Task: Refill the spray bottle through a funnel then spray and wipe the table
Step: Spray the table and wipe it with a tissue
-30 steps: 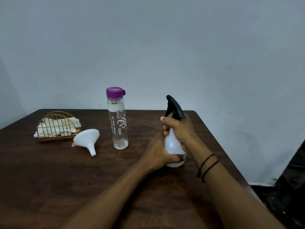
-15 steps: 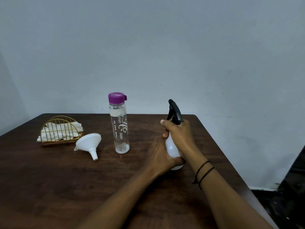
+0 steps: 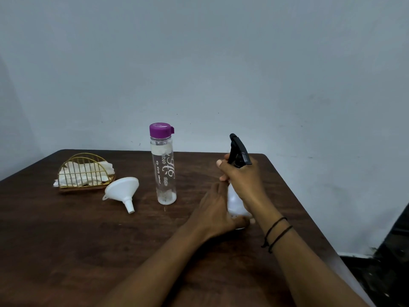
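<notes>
A person's right hand curls tight around the neck of a white spray bottle just below its black trigger head, while the left hand wraps the bottle's lower body, steadying it upright on the right side of a dark wooden table. A white funnel lies tipped over to the left, near a purple-capped water bottle.

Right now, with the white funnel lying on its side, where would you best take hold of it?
A judgement: take the funnel by its wide cone, coming down from above. It lies tipped over, the thin spout pointing toward the person and the small tab at the left rim, so the broad cone offers the surest grip.
</notes>
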The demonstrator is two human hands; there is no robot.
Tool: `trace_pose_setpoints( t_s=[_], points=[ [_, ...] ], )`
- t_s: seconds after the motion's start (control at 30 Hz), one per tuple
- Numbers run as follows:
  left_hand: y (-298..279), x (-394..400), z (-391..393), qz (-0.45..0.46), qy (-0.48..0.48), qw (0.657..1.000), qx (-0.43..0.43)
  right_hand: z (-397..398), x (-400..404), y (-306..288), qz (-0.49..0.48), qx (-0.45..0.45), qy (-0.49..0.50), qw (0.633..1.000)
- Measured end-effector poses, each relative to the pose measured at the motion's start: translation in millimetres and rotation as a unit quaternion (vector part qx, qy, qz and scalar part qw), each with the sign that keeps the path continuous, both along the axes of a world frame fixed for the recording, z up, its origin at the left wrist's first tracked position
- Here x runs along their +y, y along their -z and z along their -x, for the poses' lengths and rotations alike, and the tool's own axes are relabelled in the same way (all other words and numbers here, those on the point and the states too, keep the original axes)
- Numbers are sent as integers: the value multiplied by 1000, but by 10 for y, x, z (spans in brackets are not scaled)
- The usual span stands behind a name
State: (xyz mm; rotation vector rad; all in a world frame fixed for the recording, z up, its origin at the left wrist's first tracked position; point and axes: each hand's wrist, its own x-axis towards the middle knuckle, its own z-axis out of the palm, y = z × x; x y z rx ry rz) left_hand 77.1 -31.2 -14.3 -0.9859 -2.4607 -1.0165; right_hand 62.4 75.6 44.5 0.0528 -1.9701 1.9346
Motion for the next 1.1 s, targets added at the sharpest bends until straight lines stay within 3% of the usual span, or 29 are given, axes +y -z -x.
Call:
trace_pose_setpoints(
  t_s=[0.2,0.37,0.6,0.8,0.97,1.1],
  points=[
    [-77,-169,93,59,-12,998,-15,-73,109,-68,-4,-20,50,999],
    [-214,-412,180,-63,-81,991,83,-245,423,-368,-87,-104,-7,991],
    [-202,-563,283,-129,-200,964,122,-719,704,-438,-239,-291,-125,918],
    [-182,-531,234,-131,-209,960,135,-823,754,-231,-315,-314,-136,885],
    [-161,-540,228,-125,-216,960,129,-927,697,-443,-296,-324,-165,883],
    [-148,-540,237,-116,-216,963,115,-891,691,-450,-321,-354,-112,871]
  ],
)
